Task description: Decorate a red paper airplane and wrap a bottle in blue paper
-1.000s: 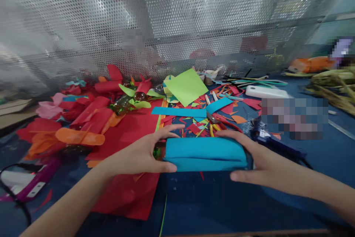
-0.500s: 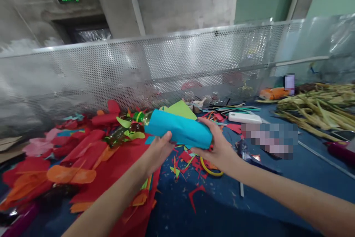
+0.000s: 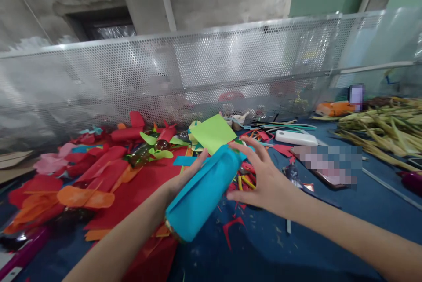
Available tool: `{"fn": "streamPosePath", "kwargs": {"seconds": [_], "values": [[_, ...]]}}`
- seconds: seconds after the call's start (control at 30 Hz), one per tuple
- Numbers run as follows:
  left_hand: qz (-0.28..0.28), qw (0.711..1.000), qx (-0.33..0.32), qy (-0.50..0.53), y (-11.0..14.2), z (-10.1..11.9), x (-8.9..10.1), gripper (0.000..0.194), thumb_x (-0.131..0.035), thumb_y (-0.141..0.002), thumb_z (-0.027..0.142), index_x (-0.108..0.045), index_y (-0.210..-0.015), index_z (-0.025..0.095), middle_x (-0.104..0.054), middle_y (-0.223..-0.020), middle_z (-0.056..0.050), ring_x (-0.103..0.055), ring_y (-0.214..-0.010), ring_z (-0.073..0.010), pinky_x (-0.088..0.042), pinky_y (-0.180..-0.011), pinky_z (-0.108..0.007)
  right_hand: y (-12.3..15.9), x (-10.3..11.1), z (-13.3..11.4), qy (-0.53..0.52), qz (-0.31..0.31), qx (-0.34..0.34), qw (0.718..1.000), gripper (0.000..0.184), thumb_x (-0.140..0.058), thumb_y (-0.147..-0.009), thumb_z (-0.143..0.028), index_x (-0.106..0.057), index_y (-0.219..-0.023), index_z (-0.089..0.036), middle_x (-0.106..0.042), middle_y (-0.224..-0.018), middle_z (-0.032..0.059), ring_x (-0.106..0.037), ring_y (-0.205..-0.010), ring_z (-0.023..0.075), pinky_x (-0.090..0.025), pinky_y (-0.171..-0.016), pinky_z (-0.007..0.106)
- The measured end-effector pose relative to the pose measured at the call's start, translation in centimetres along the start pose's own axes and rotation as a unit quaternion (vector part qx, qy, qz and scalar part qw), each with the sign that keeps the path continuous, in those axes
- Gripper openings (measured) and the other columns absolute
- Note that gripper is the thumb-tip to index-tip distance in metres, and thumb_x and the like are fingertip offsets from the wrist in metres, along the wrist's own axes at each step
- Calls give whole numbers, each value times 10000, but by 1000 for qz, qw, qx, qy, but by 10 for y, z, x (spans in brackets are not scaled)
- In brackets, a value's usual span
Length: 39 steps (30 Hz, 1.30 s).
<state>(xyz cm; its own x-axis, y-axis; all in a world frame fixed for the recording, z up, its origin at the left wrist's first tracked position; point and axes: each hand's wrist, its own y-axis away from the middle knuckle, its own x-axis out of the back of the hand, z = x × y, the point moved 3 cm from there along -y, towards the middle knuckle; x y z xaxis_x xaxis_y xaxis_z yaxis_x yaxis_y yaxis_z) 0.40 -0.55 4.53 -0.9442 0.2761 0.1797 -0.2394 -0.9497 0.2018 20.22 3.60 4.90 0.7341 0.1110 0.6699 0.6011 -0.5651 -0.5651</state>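
Observation:
A bottle wrapped in bright blue paper (image 3: 204, 194) slants across the middle of the head view, above the table. One long overlapping paper edge runs along its upper left side. My left hand (image 3: 187, 174) is closed on it from the left, its other fingers hidden behind the bottle. At the far upper end is my right hand (image 3: 267, 181), open with thumb and fingers spread apart; a fingertip comes close to the paper, and I cannot tell whether it touches. Behind the bottle lies a light green paper square (image 3: 214, 132).
Red paper sheets (image 3: 141, 203) and winged bottle figures (image 3: 161, 139) cover the left side. Scissors with yellow handles (image 3: 245, 181) lie among paper scraps. Right of them are a white device (image 3: 296, 137), a phone (image 3: 325, 167) and dried husks (image 3: 385, 123). A perforated metal barrier (image 3: 204, 66) stands behind.
The wrapped bottle has swung from lying across the view to slanting, its near end now low and toward me. My right hand has let go of its end and opened.

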Motion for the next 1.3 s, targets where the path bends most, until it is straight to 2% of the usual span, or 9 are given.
{"fn": "streamPosePath", "kwargs": {"seconds": [0.1,0.17,0.27,0.37,0.47,0.63,0.83,1.0,1.3], "values": [[-88,993,74,12,3,-9,-11,943,-358,-787,945,-715,-1198,175,-799,-1096,-90,-710,-1160,-341,-561,-971,-451,16,-3,-11,130,7,86,988,939,-935,-668,-483,-518,-1475,-243,-436,-1575,222,-366,-1489,470,-318,-1164,742],[-131,985,109,16,6,-17,-13,1035,-431,-690,996,-689,-1264,173,-778,-1182,-126,-704,-1175,-350,-538,-1028,-471,25,-6,-14,136,-42,107,984,1000,-938,-672,-470,-475,-1528,-243,-576,-1471,210,-535,-1375,435,-419,-1127,688],[-157,978,139,11,14,-25,-8,1015,-410,-702,998,-688,-1295,222,-740,-1294,-95,-640,-1277,-358,-459,-1121,-493,36,-10,-13,91,-139,60,984,1080,-939,-682,-426,-392,-1588,-213,-710,-1311,182,-696,-1172,375,-603,-949,535],[-151,979,128,-40,26,-22,5,939,-445,-744,957,-632,-1383,295,-570,-1533,-37,-437,-1475,-332,-298,-1228,-447,47,-14,-7,76,-184,-27,980,1160,-956,-651,-388,-345,-1610,-157,-719,-1296,198,-708,-1151,381,-629,-887,493],[-165,953,75,-244,38,-14,11,1040,-531,-707,942,-452,-1540,325,-432,-1638,-56,-430,-1473,-367,-342,-1198,-459,60,-18,-3,88,-207,-83,971,1126,-934,-683,-385,-346,-1604,-113,-729,-1261,218,-729,-1101,384,-636,-861,495],[-110,919,31,-378,47,-18,-3,701,-525,-944,647,-431,-1551,310,-505,-1589,-60,-523,-1410,-290,-425,-1143,-409,73,-12,-11,148,-121,9,982,1097,-896,-674,-583,-438,-1540,-88,-648,-1372,264,-648,-1227,433,-605,-930,575],[-81,915,-13,-395,45,-25,-11,606,-508,-969,597,-527,-1483,277,-577,-1526,-74,-569,-1368,-266,-449,-1133,-398,77,-14,-28,135,-65,226,963,321,-557,-1046,-318,-672,-1272,-123,-770,-1193,106,-700,-1110,207,-567,-1020,350],[-50,917,-40,-394,39,-26,-10,482,-355,-1048,496,-630,-1375,273,-660,-1437,-38,-602,-1327,-214,-440,-1146,-384,75,-25,-33,217,12,269,938,341,-434,-1095,-250,-715,-1225,-106,-810,-1043,65,-710,-1015,177,-532,-1024,319],[-2,901,-121,-416,37,-33,-15,476,-364,-1044,451,-670,-1319,212,-737,-1307,-74,-683,-1194,-232,-520,-1051,-388,74,-43,-34,230,-4,265,937,343,-405,-1082,-203,-710,-1195,-95,-788,-1144,115,-702,-1090,213,-547,-960,326]]}}
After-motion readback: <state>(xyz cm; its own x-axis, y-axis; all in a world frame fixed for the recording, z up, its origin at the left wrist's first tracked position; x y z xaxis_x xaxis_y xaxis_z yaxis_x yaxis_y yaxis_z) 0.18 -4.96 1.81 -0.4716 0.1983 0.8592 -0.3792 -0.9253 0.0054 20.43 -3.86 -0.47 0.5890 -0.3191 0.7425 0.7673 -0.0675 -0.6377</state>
